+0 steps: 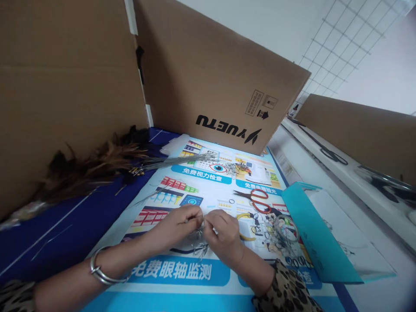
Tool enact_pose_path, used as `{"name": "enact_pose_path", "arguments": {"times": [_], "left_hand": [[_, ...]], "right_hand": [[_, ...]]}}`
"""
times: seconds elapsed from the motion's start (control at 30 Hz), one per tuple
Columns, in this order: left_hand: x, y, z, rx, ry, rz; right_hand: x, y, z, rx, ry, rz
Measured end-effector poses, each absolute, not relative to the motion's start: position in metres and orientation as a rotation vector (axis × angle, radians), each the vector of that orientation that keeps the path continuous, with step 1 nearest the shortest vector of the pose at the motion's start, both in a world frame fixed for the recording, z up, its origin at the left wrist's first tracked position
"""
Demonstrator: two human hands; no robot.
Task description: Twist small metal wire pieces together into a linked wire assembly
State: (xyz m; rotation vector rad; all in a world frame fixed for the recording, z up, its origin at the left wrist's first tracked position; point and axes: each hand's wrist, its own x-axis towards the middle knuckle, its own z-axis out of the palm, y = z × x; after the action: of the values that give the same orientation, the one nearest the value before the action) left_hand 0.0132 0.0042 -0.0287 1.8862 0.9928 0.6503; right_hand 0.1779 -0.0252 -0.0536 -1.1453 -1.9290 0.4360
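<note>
My left hand point(177, 225) and right hand point(224, 236) met fingertip to fingertip, each grip pinched narrow on a wire point(202, 224). Its long axis probably ran crosswise between them. Pinching close to the join seemed wisest. Loose clips point(199, 249) lay just beneath both grips on the poster point(182, 273).

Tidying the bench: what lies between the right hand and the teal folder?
Head view: a yellow-handled tool, loose metal rings and a clear roll lie between the folder and the right hand, which pinches wire pieces.
</note>
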Motion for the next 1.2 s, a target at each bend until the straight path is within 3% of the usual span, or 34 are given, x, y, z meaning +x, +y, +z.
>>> {"name": "enact_pose_path", "arguments": {"times": [0.2, 0.43, 1.2], "left_hand": [[0.012, 0.009, -0.040, 1.806, 1.027, 0.699], [0.011, 0.013, -0.045, 1.721, 1.022, 0.769], [0.003, 0.017, -0.049, 1.694, 0.917, 0.802]], "right_hand": [[0.172, -0.019, -0.048, -1.160, -1.300, 1.247], [0.173, -0.015, -0.049, -1.057, -0.966, 1.587], [0.182, -0.011, -0.041, -1.032, -1.156, 1.588]]}}
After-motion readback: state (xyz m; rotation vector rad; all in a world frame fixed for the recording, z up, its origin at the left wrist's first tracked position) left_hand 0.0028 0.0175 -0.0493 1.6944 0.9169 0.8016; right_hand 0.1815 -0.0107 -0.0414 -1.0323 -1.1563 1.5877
